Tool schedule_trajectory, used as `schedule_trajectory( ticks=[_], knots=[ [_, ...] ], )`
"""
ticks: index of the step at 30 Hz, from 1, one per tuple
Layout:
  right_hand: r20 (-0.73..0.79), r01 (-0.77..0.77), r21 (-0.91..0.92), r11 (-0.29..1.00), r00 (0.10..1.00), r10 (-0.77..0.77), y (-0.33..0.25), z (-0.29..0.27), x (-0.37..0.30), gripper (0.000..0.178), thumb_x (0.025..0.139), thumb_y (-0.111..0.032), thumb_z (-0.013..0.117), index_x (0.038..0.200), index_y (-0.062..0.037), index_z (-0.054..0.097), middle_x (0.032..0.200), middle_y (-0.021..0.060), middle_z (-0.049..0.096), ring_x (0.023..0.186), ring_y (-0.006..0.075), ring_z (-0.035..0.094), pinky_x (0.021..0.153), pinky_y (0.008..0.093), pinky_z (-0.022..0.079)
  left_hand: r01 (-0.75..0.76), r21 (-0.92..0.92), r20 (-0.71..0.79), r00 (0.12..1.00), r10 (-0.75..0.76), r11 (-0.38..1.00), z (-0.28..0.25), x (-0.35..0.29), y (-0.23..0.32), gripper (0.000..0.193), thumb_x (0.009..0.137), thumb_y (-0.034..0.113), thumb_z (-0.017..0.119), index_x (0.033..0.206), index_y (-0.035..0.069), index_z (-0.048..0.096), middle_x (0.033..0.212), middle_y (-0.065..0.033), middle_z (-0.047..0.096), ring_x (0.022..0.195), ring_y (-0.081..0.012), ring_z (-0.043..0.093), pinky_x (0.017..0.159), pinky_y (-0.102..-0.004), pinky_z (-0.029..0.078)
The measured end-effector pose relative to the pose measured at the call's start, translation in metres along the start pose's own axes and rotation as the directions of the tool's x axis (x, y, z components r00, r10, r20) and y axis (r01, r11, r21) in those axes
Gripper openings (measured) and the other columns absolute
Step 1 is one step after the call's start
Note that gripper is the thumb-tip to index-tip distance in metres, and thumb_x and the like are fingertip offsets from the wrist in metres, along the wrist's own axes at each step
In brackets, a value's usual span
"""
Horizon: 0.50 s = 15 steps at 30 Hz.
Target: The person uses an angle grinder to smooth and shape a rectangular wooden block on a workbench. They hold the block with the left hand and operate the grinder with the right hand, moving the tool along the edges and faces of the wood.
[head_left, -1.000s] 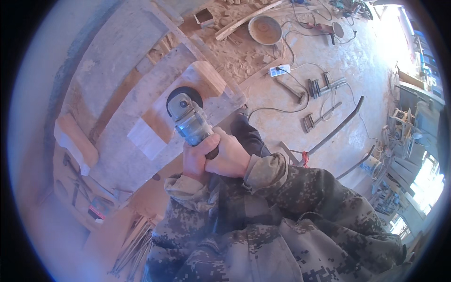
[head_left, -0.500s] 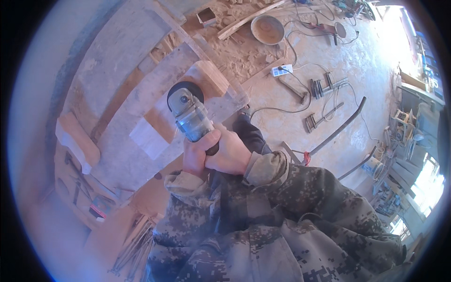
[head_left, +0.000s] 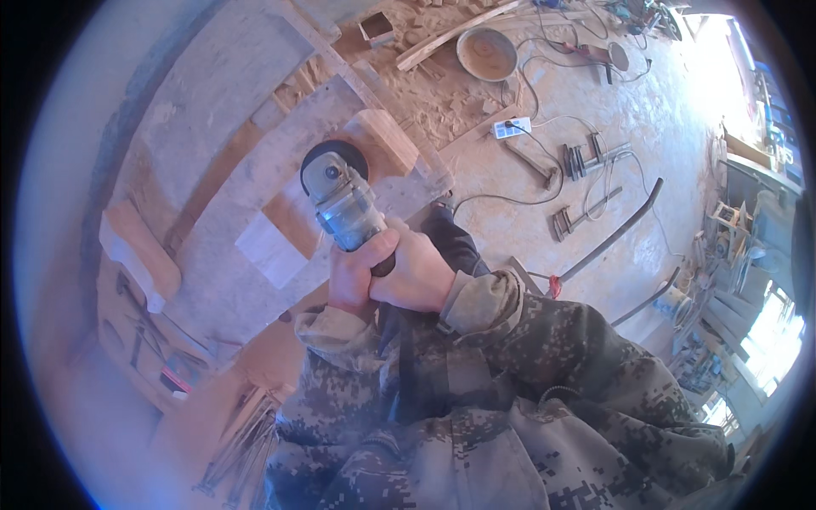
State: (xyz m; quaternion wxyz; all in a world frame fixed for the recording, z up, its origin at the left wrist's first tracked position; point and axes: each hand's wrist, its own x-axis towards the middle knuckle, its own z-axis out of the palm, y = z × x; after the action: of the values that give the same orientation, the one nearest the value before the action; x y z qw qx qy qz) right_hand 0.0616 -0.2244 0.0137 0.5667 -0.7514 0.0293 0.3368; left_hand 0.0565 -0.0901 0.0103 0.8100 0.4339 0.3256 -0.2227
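Observation:
Both my hands are wrapped round the body of an angle grinder (head_left: 345,206). My left hand (head_left: 351,270) and my right hand (head_left: 415,274) meet at its rear end, one on each side. The grinder's dark round disc (head_left: 313,161) lies over the middle of a wooden block (head_left: 291,223), which rests on the workbench (head_left: 217,276). The block's far end (head_left: 384,143) shows beyond the disc. Whether the disc touches the wood, I cannot tell. A shaped wooden piece (head_left: 138,253) lies at the left side of the bench.
Sawdust and a metal bowl (head_left: 486,53) lie beyond the bench. On the floor to the right are a white power strip (head_left: 511,127), several clamps (head_left: 586,160), cables and a long dark bar (head_left: 614,229). A second grinder (head_left: 595,53) lies farther off.
The grinder has shifted very slightly left and away from me, with both hands still round it. The wooden block has stayed in place.

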Motion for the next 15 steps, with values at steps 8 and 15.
schedule_trajectory(
  ticks=[8, 15],
  knots=[
    [-0.024, 0.02, 0.006, 1.0, 1.0, -0.02, -0.006, -0.006, 0.009, 0.07, 0.075, -0.028, 0.082, 0.131, 0.0007, 0.054, 0.114, 0.0264, 0.067, 0.111, 0.0453, 0.068, 0.093, 0.0482, 0.056, 0.033, 0.049, 0.03, 0.999, -0.034, 0.998, -0.007, 0.013, 0.002, 0.042, 0.088, 0.013, 0.078, 0.126, 0.004, 0.063, 0.112, -0.0097, 0.07, 0.1, -0.0221, 0.07, 0.089, -0.039, 0.058],
    [-0.02, 0.043, -0.055, 0.998, 0.999, -0.044, -0.001, 0.001, 0.008, 0.079, 0.074, -0.027, 0.079, 0.138, 0.0056, 0.047, 0.119, 0.0352, 0.064, 0.11, 0.0523, 0.066, 0.094, 0.0528, 0.056, -0.023, -0.008, 0.046, 0.999, 0.024, 1.0, -0.011, 0.012, -0.002, 0.034, 0.087, 0.009, 0.079, 0.118, 0.004, 0.067, 0.105, -0.0063, 0.07, 0.092, -0.0187, 0.069, 0.083, -0.0355, 0.056]
  ],
)
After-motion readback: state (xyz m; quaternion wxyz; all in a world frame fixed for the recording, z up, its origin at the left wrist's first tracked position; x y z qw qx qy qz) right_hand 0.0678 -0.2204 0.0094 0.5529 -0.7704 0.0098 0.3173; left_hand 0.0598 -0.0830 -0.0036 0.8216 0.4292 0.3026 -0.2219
